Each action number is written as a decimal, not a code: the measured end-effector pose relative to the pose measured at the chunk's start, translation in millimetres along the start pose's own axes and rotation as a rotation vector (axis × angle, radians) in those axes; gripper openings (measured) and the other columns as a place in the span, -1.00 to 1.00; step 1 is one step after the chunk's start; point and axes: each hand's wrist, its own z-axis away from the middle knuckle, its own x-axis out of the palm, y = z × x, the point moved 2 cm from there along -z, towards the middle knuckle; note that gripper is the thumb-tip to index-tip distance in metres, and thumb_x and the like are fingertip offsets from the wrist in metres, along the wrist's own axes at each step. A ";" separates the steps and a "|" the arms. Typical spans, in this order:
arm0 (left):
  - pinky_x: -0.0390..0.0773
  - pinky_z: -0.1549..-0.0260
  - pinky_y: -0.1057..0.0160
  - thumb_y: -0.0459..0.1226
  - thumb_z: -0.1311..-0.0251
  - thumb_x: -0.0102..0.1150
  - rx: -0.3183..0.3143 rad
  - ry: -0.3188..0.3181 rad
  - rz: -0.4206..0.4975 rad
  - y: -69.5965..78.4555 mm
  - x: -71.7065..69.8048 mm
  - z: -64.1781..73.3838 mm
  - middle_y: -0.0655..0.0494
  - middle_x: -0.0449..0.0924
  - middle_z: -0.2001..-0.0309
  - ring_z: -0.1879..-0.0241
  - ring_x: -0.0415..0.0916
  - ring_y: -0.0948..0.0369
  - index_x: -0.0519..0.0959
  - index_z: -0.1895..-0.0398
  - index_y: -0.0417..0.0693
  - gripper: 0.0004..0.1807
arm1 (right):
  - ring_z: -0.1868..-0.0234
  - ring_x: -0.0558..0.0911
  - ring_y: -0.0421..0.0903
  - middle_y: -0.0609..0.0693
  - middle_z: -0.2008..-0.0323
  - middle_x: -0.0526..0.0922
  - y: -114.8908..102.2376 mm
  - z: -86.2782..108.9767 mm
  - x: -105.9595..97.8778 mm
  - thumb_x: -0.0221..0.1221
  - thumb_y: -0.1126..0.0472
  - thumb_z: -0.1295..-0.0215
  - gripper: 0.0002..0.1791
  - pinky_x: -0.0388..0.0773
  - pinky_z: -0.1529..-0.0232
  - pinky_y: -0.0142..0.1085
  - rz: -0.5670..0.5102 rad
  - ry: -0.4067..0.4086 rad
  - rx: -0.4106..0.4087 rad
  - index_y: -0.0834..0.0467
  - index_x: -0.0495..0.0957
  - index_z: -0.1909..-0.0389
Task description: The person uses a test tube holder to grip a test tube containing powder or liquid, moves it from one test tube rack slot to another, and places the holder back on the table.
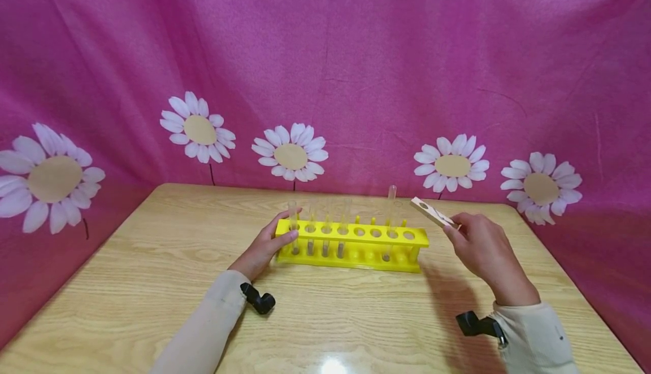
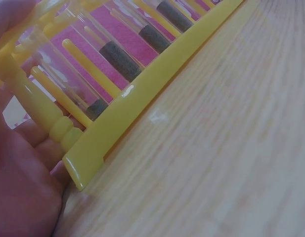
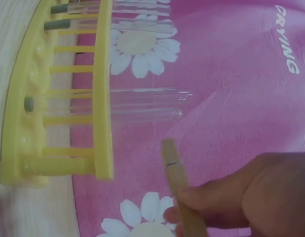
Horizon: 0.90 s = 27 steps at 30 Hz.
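Observation:
My left hand (image 1: 260,251) grips the left end of a yellow test tube rack (image 1: 418,237), thumb at the front and fingers behind the end post (image 2: 36,101). Glass test tubes stand in the rack's left holes, with dark grey material (image 2: 118,59) at their bottoms. Toward the right end is another tube with a little grey material (image 3: 28,104). Beside it an upside-down tube (image 1: 392,192) shows its rounded end up. My right hand (image 1: 480,244) pinches a wooden test tube clamp (image 1: 432,212), its tip apart from the tubes, right of the rack.
The rack stands on a wood-grain table (image 1: 325,312). Yellow pegs (image 1: 373,221) rise along its back side. A pink cloth with white daisies (image 1: 290,156) hangs behind the table and down both sides.

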 end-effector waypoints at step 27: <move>0.17 -0.31 0.01 0.03 -0.24 0.19 0.012 -0.011 0.000 -1.5 -1.7 -0.6 0.20 0.06 -0.48 -0.26 0.24 0.09 0.21 -0.38 0.47 -0.36 | 0.47 0.45 0.02 0.09 0.53 0.53 31.6 -6.4 17.2 0.31 0.14 -0.17 -0.71 0.40 0.50 -0.24 0.012 -0.240 0.286 0.30 0.52 0.37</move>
